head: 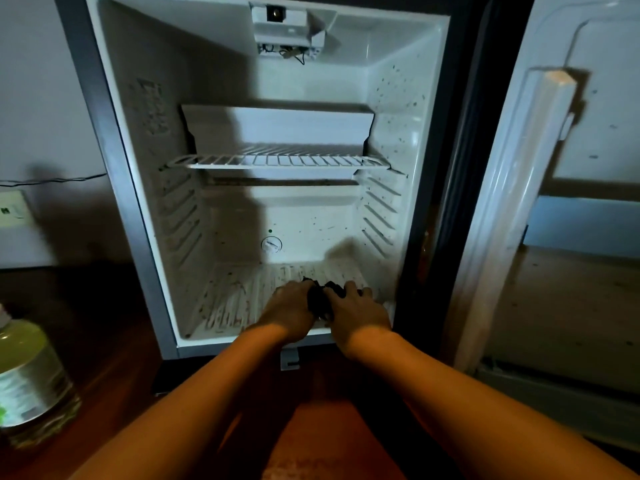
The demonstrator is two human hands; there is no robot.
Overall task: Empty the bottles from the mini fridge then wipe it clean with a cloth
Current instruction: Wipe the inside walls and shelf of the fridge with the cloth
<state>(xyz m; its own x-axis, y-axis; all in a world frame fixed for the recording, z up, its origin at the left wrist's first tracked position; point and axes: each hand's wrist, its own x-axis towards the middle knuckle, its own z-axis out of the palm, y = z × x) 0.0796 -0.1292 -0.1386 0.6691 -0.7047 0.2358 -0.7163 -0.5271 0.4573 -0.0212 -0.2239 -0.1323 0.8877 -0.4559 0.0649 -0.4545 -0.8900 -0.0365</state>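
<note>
The white mini fridge (166, 216) stands open in front of me, with no bottles inside. Its walls and ribbed floor carry dark specks. A dark cloth (320, 299) lies bunched on the fridge floor near the front right. My left hand (287, 306) grips the cloth's left side and my right hand (356, 308) grips its right side, both with curled fingers. Much of the cloth is hidden under my hands. A bottle (26, 379) of pale green liquid stands on the floor at the far left, outside the fridge.
A wire shelf (277, 161) spans the fridge at mid height, under a white tray. The fridge door (540, 209) hangs open on the right. A round dial (271, 244) sits on the back wall. A wall outlet (12, 209) and a cable are on the left.
</note>
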